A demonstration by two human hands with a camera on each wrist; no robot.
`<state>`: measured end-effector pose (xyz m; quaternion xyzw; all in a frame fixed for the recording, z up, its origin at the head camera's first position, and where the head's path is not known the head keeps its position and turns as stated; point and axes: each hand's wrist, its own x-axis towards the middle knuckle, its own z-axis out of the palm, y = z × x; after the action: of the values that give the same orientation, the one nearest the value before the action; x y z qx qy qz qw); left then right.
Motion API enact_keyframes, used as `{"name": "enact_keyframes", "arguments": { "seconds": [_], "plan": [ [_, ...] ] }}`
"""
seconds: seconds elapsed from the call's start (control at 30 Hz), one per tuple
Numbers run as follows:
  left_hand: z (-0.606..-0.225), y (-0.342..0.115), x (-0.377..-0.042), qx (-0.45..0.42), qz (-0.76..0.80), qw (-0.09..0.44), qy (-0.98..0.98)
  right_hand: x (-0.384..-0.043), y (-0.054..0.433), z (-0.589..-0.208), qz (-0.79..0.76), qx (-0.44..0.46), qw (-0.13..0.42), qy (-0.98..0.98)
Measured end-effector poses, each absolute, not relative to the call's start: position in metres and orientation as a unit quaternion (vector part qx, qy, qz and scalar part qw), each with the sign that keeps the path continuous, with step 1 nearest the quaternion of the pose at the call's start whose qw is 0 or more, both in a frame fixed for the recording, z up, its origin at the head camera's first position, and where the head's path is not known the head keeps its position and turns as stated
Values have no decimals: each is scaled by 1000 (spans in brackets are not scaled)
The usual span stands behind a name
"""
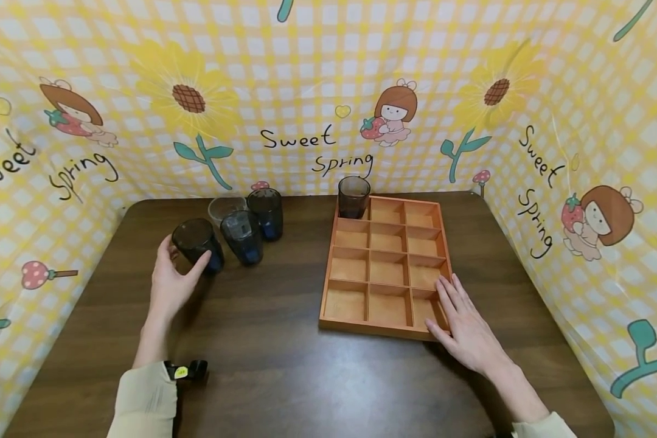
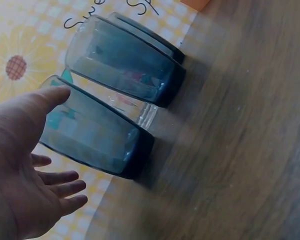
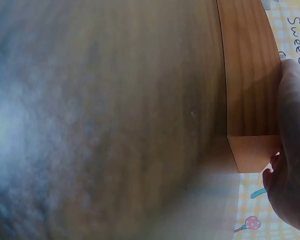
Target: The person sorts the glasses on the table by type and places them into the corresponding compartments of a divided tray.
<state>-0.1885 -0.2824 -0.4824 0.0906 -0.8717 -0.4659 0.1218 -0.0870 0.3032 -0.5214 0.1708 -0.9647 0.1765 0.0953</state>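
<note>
My left hand (image 1: 172,283) is around a dark blue drinking glass (image 1: 197,243) at the left of the table. Its thumb lies along the near side of the glass. In the left wrist view, the other fingers (image 2: 65,190) look loosely extended and apart from the glass (image 2: 100,135). Over at the right, my right hand (image 1: 468,328) rests on the near right corner of a wooden compartment box (image 1: 383,330), fingers along its side rim, thumb by the front wall. Another dark glass (image 1: 353,198) stands in the box's back left compartment.
Beside the left-hand glass stand two more dark blue glasses, one nearer (image 1: 242,237) and one farther back (image 1: 266,213). A clear glass (image 1: 224,207) is partly hidden behind them. Checked yellow cloth (image 1: 306,73) walls in the brown table (image 1: 263,365) at the back and sides.
</note>
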Motion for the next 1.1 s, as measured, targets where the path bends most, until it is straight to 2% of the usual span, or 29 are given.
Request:
{"name": "enact_keyframes", "arguments": {
  "seconds": [0.43,0.63,1.1],
  "plan": [
    [-501,-269,-200,123,-512,137,-839,-89,303,-524,179,172,99,-964],
    [-505,-264,-202,112,-532,143,-827,-88,304,-524,183,173,100,-963],
    [-516,-261,-204,113,-498,191,-838,-88,305,-523,188,173,102,-962]
  ]
}}
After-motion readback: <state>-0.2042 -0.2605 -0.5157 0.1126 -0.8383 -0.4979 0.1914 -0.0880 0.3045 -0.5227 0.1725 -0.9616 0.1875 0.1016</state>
